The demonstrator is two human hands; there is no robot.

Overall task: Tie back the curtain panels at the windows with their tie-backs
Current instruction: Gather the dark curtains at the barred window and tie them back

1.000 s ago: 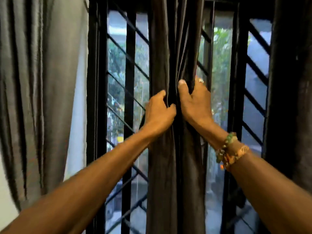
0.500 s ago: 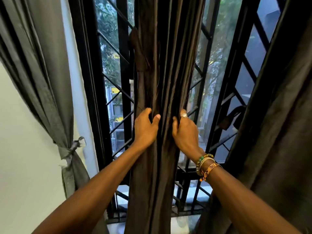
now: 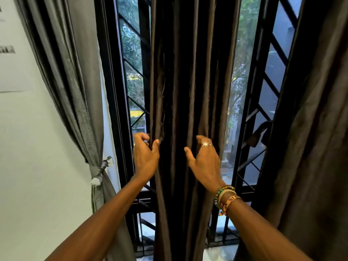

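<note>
Grey panel (image 3: 75, 91), left: already cinched by its tie-back (image 3: 99, 171). Brown panel (image 3: 188, 91), mid-window: bunched, untied. My left hand (image 3: 145, 157) pinches its left folds; my right hand (image 3: 205, 162) curls round the right ones.

Place: a room in a home.
Signs: dark curtain (image 3: 188, 81) at the fingers (image 3: 201, 139); barred window (image 3: 109, 91) behind; tied grey curtain (image 3: 75, 81) to their left.
</note>
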